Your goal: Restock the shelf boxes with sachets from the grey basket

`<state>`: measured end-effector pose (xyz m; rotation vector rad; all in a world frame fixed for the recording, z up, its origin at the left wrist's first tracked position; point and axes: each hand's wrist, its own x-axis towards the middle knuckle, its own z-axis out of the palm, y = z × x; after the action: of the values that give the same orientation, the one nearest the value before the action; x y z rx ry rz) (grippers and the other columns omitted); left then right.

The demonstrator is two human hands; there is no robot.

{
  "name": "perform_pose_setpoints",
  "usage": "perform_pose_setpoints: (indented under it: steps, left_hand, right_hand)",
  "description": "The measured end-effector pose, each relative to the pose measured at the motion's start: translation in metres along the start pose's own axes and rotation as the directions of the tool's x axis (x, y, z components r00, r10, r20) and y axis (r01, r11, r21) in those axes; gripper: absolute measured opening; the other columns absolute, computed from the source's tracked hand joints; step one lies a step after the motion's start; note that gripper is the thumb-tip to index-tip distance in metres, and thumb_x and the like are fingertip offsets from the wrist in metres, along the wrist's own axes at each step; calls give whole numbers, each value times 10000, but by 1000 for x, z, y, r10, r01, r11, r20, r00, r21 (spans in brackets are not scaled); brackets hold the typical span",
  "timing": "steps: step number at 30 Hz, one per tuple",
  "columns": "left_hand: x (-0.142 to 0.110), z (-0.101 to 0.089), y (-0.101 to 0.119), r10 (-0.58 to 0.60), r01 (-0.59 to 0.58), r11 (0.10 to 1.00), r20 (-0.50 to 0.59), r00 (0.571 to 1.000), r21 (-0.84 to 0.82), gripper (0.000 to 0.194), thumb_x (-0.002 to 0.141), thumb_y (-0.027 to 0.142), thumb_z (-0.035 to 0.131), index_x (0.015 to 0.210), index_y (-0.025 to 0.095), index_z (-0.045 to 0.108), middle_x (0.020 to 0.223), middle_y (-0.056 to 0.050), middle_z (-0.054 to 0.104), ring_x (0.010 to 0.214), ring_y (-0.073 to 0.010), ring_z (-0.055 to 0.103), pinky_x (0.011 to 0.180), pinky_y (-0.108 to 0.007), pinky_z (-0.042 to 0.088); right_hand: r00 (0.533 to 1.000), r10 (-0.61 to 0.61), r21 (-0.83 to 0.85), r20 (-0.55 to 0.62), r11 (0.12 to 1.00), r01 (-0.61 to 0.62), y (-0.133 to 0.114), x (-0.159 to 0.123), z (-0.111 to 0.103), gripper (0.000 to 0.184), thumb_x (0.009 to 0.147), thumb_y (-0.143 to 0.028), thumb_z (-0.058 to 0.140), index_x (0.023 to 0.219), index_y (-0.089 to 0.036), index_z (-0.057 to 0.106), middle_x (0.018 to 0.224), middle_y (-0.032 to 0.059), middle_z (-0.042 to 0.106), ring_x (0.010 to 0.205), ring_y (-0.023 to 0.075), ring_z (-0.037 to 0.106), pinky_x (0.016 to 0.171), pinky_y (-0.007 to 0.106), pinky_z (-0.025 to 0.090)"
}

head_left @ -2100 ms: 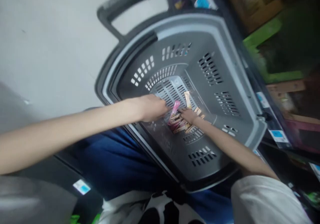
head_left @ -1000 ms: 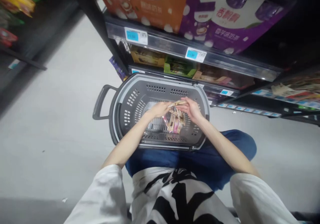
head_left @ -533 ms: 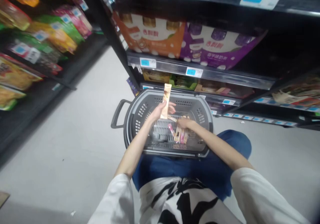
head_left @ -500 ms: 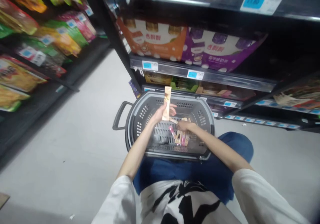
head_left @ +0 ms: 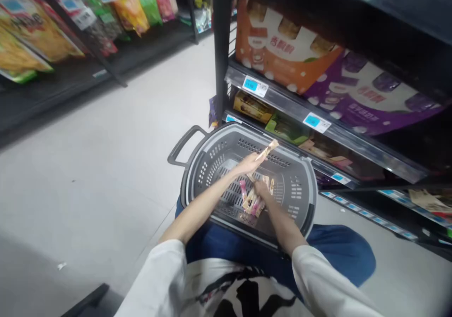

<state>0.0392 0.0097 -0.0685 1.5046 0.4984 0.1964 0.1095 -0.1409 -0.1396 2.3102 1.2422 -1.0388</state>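
Note:
A grey shopping basket [head_left: 208,159] with slotted walls stands before my lap. Over its middle, my left hand [head_left: 250,163] is closed around a slim beige stick packet [head_left: 269,149], which tilts up to the right. Lower and to the right, my right hand [head_left: 261,189] reaches into the basket with its fingers curled. A thin pale stick packet [head_left: 250,177] juts from those fingers towards my left hand. Several beige and pink stick packets [head_left: 251,204] lie loose on the basket floor by my right hand, partly covered by it. A pink packet [head_left: 243,190] lies left of them.
The basket's handle [head_left: 185,142] sticks out at the left. Close behind stands a shelf with orange [head_left: 278,48] and purple cartons [head_left: 367,91] and small boxes [head_left: 252,105] below. Bagged snacks [head_left: 120,6] fill a shelf at far left. Grey floor [head_left: 116,142] lies between.
My view has turned, so the shelf appears further right and slanted. The packet in my left hand has gone from upright to leaning right. My right hand stays low in the basket.

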Motion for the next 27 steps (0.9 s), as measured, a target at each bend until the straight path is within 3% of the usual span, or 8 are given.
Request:
perform_pose_setpoints:
  steps: [6,9,13,16,19,22,25,27]
  left_hand:
    - [3,-17,4,-30,36,996,-77,997,76,282,877,333,745,1057,131,664,951,-27,688,876,-156,652,876,-355,543]
    - [-4,-26,14,-45,46,998,-11,999,33,332,724,239,849,989,125,686,841,-3,698,749,-131,635,771,-290,526]
    - [-17,-40,35,20,-13,998,99,995,-68,400,523,196,912,890,129,768,907,-41,764,838,-166,675,786,-257,513]
    - [-29,-47,47,69,-65,985,22,997,-162,452,575,270,907,994,145,792,995,-64,771,869,-163,678,792,-240,509]
    - [-38,-51,52,79,-119,951,-145,986,-286,599,629,349,899,1169,151,732,988,-60,753,820,-136,664,752,-221,501]
    - [-40,-52,54,56,-168,896,-272,961,-411,658,651,461,875,1195,155,667,969,-58,744,802,-136,670,731,-225,509]
    - [-38,-51,56,9,-177,855,-327,945,-488,584,702,521,839,1113,147,658,895,-51,735,746,-126,663,686,-214,501]
    - [-37,-47,55,-23,-162,838,-331,943,-521,495,726,508,840,998,138,654,814,-32,708,686,-109,640,637,-199,481]
  right_hand:
    - [999,43,88,32,995,-46,16,-3,-19,372,985,-370,666,1290,-162,626,1291,118,632,1126,240,654,941,425,575]
    - [1000,13,158,-7,987,-12,37,-23,-46,353,995,-372,650,1284,-170,628,1282,107,638,1106,230,659,933,429,580]
    - [988,-1,249,-157,968,40,70,-61,-83,316,996,-385,648,1211,-154,657,1198,85,671,1040,215,679,899,404,588]
    - [940,24,288,-341,954,80,80,-83,-103,257,1008,-313,621,1194,-140,663,1148,88,703,1024,212,690,931,413,570]
    - [853,19,305,-522,938,165,76,-101,-115,283,972,-122,533,1203,-136,695,1129,139,747,1064,251,702,973,385,526]
    - [730,28,324,-683,907,268,67,-121,-124,351,953,-111,465,1177,-150,733,1124,140,769,1053,275,718,966,381,523]
    - [567,85,334,-819,875,351,56,-140,-131,359,1008,-222,434,1204,-159,729,1198,130,754,1096,273,712,1006,418,524]
    - [419,109,310,-902,838,449,45,-148,-133,360,1032,-268,439,1218,-177,733,1219,122,747,1122,262,702,1032,434,522]
